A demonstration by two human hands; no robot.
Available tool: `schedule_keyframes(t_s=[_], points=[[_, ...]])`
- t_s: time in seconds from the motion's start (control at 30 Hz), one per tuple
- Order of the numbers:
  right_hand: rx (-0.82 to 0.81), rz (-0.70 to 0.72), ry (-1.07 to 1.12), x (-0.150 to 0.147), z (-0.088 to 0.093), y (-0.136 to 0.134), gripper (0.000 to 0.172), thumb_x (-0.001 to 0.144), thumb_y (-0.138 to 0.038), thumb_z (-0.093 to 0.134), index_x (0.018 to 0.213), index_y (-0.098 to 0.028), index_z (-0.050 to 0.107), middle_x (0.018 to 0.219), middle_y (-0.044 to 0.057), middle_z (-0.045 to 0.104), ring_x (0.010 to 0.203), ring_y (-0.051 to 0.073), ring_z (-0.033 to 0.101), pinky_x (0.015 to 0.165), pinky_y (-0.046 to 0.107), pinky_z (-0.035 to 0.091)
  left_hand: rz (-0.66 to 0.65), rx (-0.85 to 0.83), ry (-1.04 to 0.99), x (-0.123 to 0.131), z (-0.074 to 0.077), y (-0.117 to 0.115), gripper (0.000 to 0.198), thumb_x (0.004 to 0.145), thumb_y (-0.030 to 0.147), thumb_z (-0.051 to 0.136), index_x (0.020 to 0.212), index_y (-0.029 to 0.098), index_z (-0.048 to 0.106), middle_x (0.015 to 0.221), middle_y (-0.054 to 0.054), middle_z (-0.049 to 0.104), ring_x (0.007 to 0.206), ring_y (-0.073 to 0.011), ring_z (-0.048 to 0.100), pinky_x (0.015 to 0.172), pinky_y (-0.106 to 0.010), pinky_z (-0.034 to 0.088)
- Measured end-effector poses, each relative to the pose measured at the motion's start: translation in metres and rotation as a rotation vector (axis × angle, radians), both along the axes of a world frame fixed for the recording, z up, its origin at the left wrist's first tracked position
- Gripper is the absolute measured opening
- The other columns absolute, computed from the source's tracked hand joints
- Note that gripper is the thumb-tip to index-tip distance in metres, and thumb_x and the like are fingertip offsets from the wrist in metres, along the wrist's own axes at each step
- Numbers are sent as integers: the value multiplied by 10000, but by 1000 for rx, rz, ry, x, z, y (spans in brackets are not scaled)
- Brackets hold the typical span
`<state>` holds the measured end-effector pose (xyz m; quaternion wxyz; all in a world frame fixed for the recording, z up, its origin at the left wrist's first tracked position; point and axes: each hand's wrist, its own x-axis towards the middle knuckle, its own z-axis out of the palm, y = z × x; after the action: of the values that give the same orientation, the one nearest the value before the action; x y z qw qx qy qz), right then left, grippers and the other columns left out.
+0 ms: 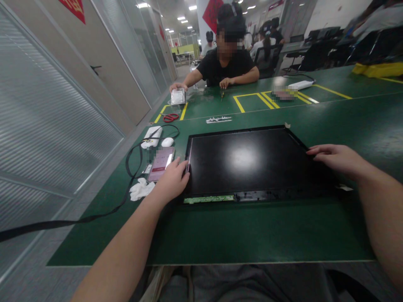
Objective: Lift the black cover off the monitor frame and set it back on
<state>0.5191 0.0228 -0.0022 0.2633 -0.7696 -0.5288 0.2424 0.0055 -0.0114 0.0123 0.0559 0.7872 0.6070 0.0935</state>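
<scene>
A black LCD screen panel (pixel 220 167) lies flat on the green table, a bright glare spot on its face. A narrow green circuit board (pixel 209 199) runs along the left part of its near edge. My left hand (pixel 173 180) holds the panel's left edge, fingertips on the rim and thumb by the side. At the opposite side, my right hand (pixel 338 159) grips the right edge between thumb and fingers; its underside is hidden. Small pale tape tabs (pixel 344 187) stick out at the panel's right corners.
Left of the panel lie a phone (pixel 161 163), crumpled white tissue (pixel 141 188), a white mouse-like object (pixel 167 142) and a black strap (pixel 130 161). Red-handled scissors (pixel 171 118) and white strips (pixel 218 120) lie farther back. Across the green table (pixel 252 239) a person holds a small boxy object (pixel 178 96).
</scene>
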Motion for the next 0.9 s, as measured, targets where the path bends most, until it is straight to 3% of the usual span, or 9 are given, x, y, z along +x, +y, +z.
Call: schedule_keyframes(t_s=[0.1,0.23,0.4,0.57,0.7,0.8,0.9], points=[[-43,-4,-104,-3,5,-1,226,628,-275,612,812,-236,739,1060,59,741,1027,275,656,990,430,476,29,-57,-7,2,5,-1,563,936,257,477,1451,30,456,1459,-246,528,1357,-342,508,1142,-484,377],[-80,-18,-213,-6,10,-3,290,669,-261,577,893,-242,760,954,49,751,956,273,672,949,440,495,93,-112,-22,6,11,-3,570,950,251,468,1489,74,423,1428,-222,571,1283,-350,581,1069,-477,448],[8,-15,6,-12,12,-7,483,628,-180,582,1089,-231,721,1095,40,745,1054,237,667,1017,384,477,121,-97,-58,4,9,-2,565,929,192,478,1489,130,441,1365,-185,634,1204,-350,637,1010,-475,486],[46,-66,71,-15,12,-8,485,615,-180,612,1089,-225,705,1085,52,743,1044,238,675,1039,400,475,159,-94,-174,0,4,0,546,895,173,507,1440,184,517,1288,-158,686,1183,-337,648,1005,-477,491],[42,-93,80,-16,12,-8,455,600,-172,614,1041,-227,711,1064,49,746,1045,238,675,1048,395,467,194,-81,-441,-1,1,2,477,849,167,548,1320,193,617,1265,-136,696,1191,-310,642,1041,-477,470],[21,-81,72,-18,14,-9,438,601,-187,615,1025,-217,720,1075,57,747,1064,247,670,1057,396,456,238,-127,-817,2,1,3,431,798,167,594,1225,182,650,1228,-119,711,1205,-282,636,1052,-451,475],[16,-72,42,-17,14,-9,449,602,-203,609,1035,-216,729,1083,60,748,1067,262,669,1055,411,456,352,-173,-1134,6,4,4,415,704,153,688,1118,180,673,1205,-110,716,1154,-277,661,967,-408,541]])
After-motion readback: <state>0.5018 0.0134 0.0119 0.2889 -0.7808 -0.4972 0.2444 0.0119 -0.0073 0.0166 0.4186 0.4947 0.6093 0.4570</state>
